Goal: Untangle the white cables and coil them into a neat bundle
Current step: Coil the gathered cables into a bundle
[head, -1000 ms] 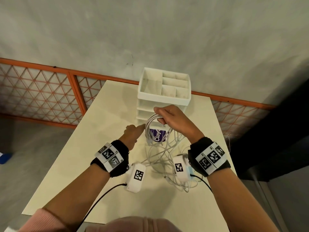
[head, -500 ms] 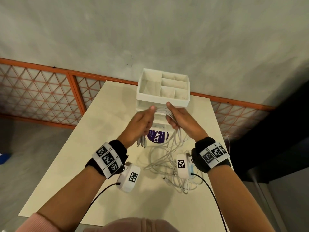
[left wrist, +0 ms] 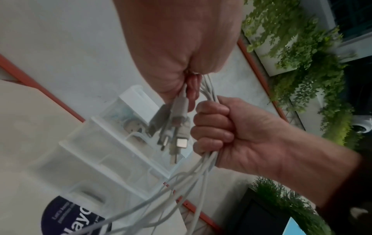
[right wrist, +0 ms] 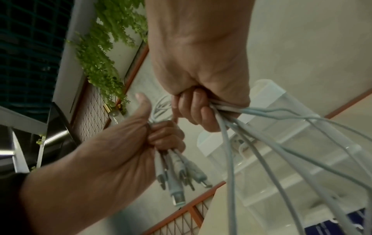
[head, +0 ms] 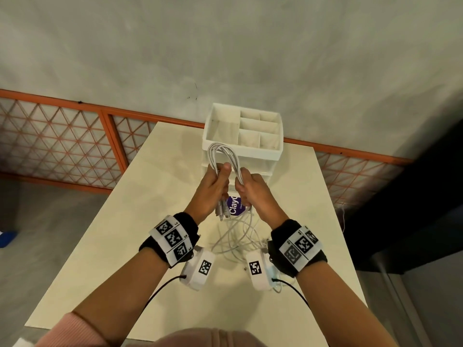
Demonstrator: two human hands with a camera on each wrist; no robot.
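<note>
Several white cables (head: 221, 154) arch in a loop between my two fists, raised above the cream table (head: 125, 221). My left hand (head: 215, 182) grips one side of the loop, and the cables' plug ends (left wrist: 177, 127) hang out below its fist, also seen as plugs (right wrist: 177, 173) in the right wrist view. My right hand (head: 246, 187) grips the other side, fingers curled round the strands (right wrist: 227, 143). The loose remainder of the cables (head: 240, 241) trails down in a tangle onto the table between my wrists.
A white drawer organiser (head: 244, 136) with open top compartments stands at the table's far edge, just behind the hands. A purple round label (head: 234, 207) lies below them. An orange-framed lattice fence (head: 62, 146) runs behind the table. Dark furniture (head: 413, 196) sits right.
Both hands have risen and come close together, lifting the cable loop up in front of the organiser. The left hand, empty a second ago, now holds the plug ends.
</note>
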